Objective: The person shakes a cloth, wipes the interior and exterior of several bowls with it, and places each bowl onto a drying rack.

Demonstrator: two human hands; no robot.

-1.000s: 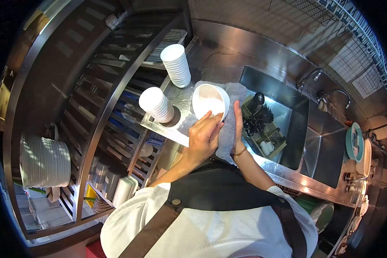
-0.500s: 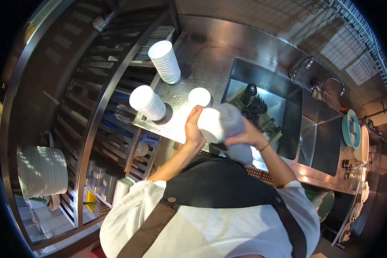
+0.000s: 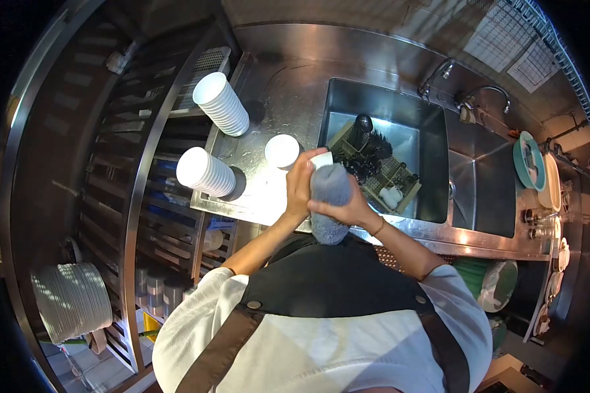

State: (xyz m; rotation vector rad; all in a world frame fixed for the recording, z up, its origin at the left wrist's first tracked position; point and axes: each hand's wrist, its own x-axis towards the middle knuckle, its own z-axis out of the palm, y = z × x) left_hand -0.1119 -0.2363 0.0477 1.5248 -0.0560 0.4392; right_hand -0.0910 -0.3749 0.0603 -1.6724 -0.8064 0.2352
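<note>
- Now, stacked bowls [image 3: 203, 171] and one upturned bowl [image 3: 282, 150] crowd the counter's [image 3: 288, 98] left edge; a clumsy set-down could topple them.
- Next, the left hand [image 3: 298, 187] curls its fingers round the white bowl [image 3: 321, 159], above the counter's front edge.
- Lastly, the right hand [image 3: 349, 209] clamps the cloth [image 3: 331, 187] over it; a slip could drop it into the sink [image 3: 432, 131].

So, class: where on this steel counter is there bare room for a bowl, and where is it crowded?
Free: the steel counter between the taller stack of white bowls and the rack-filled sink basin; the other sink basin looks bare. Crowded: the front strip, with the shorter white bowl stack, a lone white bowl and the left hand.
</note>
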